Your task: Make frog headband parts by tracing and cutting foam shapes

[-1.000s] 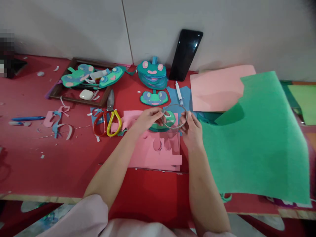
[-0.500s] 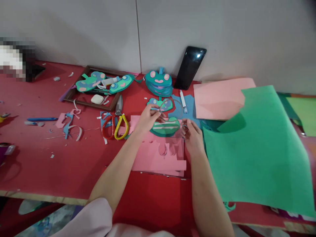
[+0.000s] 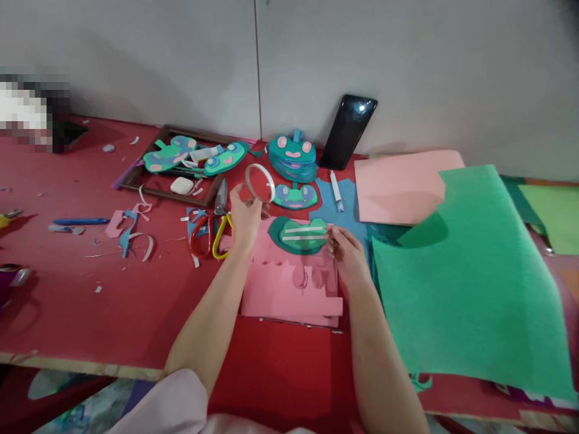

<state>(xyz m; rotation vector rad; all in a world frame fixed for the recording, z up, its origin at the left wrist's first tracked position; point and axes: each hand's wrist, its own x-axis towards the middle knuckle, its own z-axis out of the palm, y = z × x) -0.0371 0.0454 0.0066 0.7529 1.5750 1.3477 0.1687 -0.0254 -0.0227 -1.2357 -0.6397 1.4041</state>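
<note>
My left hand [image 3: 246,220] is closed on a thin roll of tape [image 3: 272,188], held up above the scissors and the pink sheets. Below and to its right lies a green frog-head-shaped felt-like piece [image 3: 293,246] on a darker green one, with two pale tape strips [image 3: 305,237] running across it. My right hand [image 3: 347,250] is at the right end of these strips, thumb and fingers pinched together. Whatever is between those fingertips is too small to make out. Under the green piece are cut pink sheets [image 3: 289,298].
Red-and-yellow-handled scissors [image 3: 221,202] lie left of the sheets. Behind stand a wooden frame [image 3: 169,198] holding frog-like pieces, a stacked frog-faced pile [image 3: 293,158] and a leaning phone [image 3: 348,132]. A large green sheet [image 3: 470,289] covers the right side. Scraps [image 3: 129,232] lie left.
My left hand has moved left and up with the tape roll, away from the green piece. My right hand has shifted slightly left and down, to the strips' right end.
</note>
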